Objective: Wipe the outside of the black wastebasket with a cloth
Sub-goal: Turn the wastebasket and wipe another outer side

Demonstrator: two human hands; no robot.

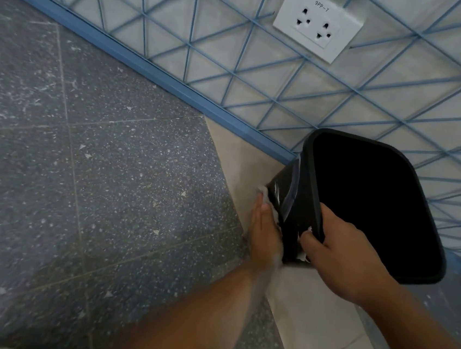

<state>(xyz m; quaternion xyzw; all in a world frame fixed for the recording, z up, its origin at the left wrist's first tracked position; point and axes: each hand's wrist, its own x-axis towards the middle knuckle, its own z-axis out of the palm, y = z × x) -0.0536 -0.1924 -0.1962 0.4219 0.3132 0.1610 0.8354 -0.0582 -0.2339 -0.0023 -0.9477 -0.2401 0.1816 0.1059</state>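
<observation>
The right hand (337, 253) grips the rim of the shiny black plastic wastebasket (292, 200), which is tipped over. The left hand (264, 229) presses a white cloth (267, 198) flat on its side. A white wall socket (317, 23) sits above.

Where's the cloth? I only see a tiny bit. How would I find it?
Start at the black wastebasket tipped against the blue-lined wall. On its shiny outer side, the left hand presses flat on the cloth. It's the only white, crumpled thing there, peeking out past the fingertips.
</observation>
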